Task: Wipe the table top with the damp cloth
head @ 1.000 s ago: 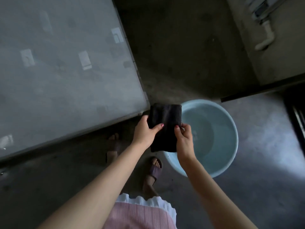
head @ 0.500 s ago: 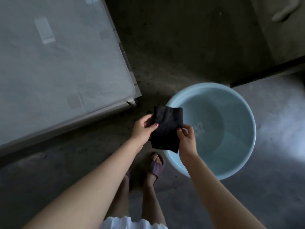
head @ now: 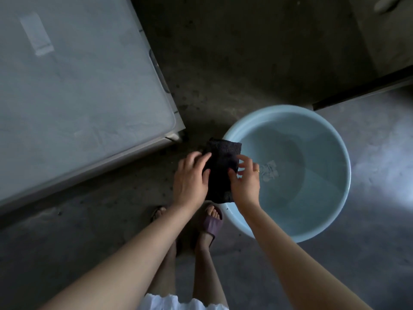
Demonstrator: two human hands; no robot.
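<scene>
A dark folded cloth (head: 222, 166) hangs between my two hands, above the floor at the left rim of the basin. My left hand (head: 191, 180) holds its left edge, thumb on the front and fingers spread over the top. My right hand (head: 244, 177) pinches the right edge with the thumb; its fingers are lifted and blurred. The grey glass table top (head: 73, 81) fills the upper left, its near corner just left of the cloth.
A pale blue basin (head: 335, 135) holding water stands on the concrete floor at the right. My feet in purple sandals (head: 211, 222) stand beside it. A dark door sill (head: 362, 90) runs across the upper right.
The view has tilted further down and right, so the table has slid left. My hands shifted on the cloth, with the fingers of both spreading over it.
</scene>
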